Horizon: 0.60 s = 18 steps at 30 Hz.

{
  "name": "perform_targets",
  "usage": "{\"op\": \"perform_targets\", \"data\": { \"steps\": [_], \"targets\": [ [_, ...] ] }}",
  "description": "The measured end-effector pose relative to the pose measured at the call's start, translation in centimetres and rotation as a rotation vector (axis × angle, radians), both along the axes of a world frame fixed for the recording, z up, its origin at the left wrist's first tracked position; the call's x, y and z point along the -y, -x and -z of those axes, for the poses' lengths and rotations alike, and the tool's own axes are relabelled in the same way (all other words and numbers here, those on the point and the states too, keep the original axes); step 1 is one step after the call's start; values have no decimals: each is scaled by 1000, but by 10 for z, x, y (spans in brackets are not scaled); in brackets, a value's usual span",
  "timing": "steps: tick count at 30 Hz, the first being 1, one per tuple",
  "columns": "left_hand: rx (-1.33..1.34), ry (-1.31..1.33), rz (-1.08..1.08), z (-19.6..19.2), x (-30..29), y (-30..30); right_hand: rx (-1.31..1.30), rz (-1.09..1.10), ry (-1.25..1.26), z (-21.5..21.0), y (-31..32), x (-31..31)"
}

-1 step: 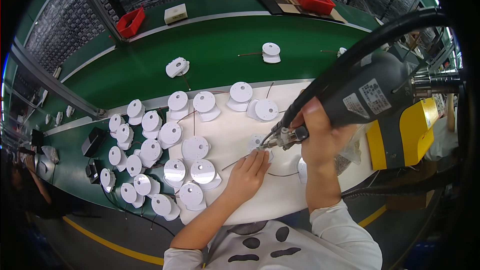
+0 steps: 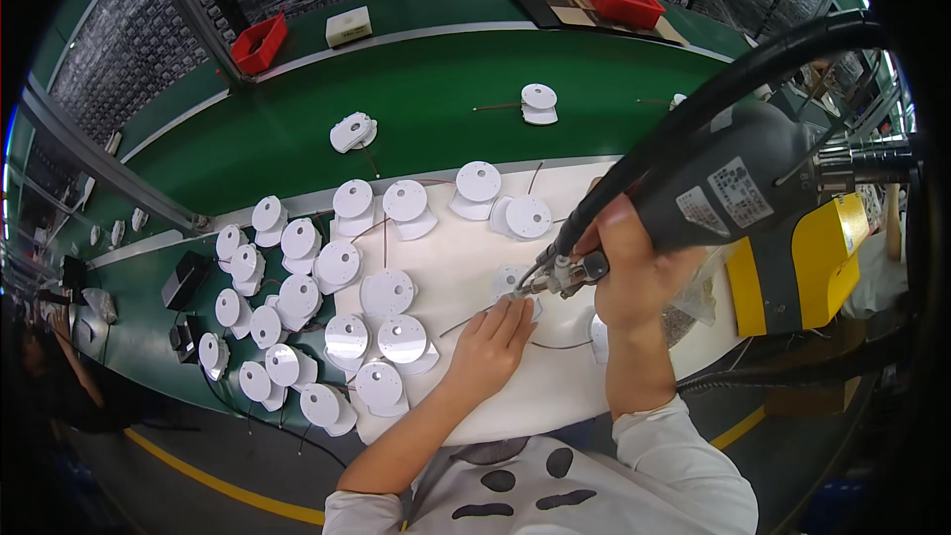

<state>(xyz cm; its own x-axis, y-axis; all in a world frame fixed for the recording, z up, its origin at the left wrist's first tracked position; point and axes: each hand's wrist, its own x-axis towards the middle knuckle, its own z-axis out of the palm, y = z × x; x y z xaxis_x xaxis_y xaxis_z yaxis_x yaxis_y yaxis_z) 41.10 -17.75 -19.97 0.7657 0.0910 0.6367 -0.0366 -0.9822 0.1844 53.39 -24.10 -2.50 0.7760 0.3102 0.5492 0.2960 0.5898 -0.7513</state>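
My right hand (image 2: pixel 639 272) is wrapped round the metal front end of a dark grey power screwdriver (image 2: pixel 728 178) with a thick black hose. The tool's narrow tip (image 2: pixel 525 289) points down to the left and meets a white round part (image 2: pixel 510 280) on the white work surface. My left hand (image 2: pixel 492 347) holds that part, its fingers close together right beside the tip. Much of the part is hidden under the fingers and tool. Another white part (image 2: pixel 598 337) with a thin brown wire lies partly behind my right forearm.
Several white round parts (image 2: pixel 404 339) with wires crowd the left side of the white table (image 2: pixel 461 272). More sit on the green belt (image 2: pixel 436 104) beyond. A yellow-and-black machine (image 2: pixel 797 267) stands at the right. Red bins (image 2: pixel 260 44) and a small white box (image 2: pixel 348 28) rest on the back ledge.
The white parts on the green belt have shifted very slightly to the right. Both hands and the screwdriver look unmoved.
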Motion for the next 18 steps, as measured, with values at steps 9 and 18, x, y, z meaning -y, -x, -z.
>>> {"op": "perform_targets", "data": {
  "steps": [9,18],
  "targets": [
    [19,99,103,-6,-6,5,120,266,0,-12,-11,4],
    [41,123,193,-7,-5,3,110,338,-46,-22,-2,9]
  ]
}}
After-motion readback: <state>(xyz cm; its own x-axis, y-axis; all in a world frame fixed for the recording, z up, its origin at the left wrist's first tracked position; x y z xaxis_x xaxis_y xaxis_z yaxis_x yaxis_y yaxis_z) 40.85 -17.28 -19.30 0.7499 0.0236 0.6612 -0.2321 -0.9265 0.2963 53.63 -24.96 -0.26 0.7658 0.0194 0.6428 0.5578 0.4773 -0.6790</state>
